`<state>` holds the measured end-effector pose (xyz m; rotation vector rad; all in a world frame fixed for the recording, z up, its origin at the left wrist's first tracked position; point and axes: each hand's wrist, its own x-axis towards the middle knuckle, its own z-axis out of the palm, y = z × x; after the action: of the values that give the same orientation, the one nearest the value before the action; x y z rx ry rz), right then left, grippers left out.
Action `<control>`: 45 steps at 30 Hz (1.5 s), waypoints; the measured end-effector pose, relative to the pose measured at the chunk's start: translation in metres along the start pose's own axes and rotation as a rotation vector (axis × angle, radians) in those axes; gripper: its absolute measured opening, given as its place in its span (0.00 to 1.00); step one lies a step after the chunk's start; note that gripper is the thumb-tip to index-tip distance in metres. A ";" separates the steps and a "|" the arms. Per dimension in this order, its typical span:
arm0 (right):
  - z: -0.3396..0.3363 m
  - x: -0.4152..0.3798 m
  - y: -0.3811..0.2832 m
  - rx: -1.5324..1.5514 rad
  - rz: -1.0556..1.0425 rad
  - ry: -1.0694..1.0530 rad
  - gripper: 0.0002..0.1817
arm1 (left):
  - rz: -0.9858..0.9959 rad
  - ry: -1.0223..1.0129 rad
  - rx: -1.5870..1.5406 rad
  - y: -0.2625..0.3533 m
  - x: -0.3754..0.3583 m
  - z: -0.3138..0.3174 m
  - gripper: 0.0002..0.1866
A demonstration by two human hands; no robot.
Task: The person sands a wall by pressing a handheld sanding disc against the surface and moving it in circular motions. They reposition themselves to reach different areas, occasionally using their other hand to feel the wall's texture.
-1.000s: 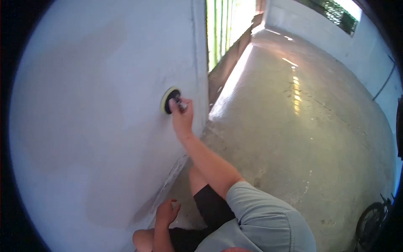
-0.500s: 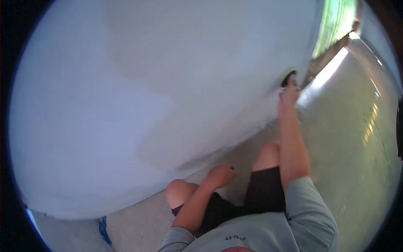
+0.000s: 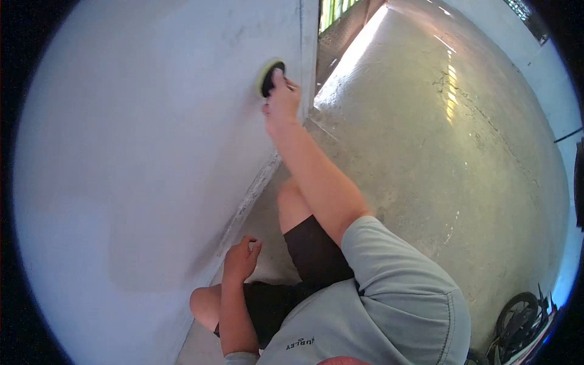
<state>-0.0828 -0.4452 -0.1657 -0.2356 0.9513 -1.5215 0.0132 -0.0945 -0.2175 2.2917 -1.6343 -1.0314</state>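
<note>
My right hand (image 3: 283,100) is closed around a round sanding pad (image 3: 271,78), black with a yellow-green rim. The pad's rim side faces the white wall (image 3: 164,121) and appears to touch it, close to the wall's right edge. My left hand (image 3: 241,260) hovers low beside the wall's base, over my bent knee. Its fingers are loosely curled and apart, with nothing visible in them.
A worn strip (image 3: 249,198) runs along the foot of the wall. Beyond the wall's end lies an opening with bright light on the concrete floor (image 3: 413,158). A bicycle or similar wheel (image 3: 516,313) stands at lower right.
My view has turned to the right, bringing more floor and the wheel into sight. My right hand keeps hold of the sanding pad near the wall's right edge.
</note>
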 end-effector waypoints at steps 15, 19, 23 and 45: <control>0.012 -0.033 -0.019 -0.163 -0.354 -0.249 0.21 | 0.001 0.003 0.032 0.000 0.001 0.005 0.19; -0.004 -0.007 -0.014 -0.141 -0.205 -0.069 0.20 | -0.024 -0.022 0.015 0.001 -0.003 0.003 0.21; 0.008 -0.041 -0.038 -0.157 -0.149 -0.205 0.19 | -0.051 -0.035 0.029 0.003 -0.003 0.001 0.20; 0.008 -0.027 -0.013 -0.144 -0.249 -0.156 0.22 | -0.063 -0.010 0.043 -0.003 0.001 -0.003 0.21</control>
<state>-0.0817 -0.4255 -0.1415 -0.5861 0.9335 -1.6344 0.0178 -0.0952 -0.2177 2.3831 -1.6132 -1.0324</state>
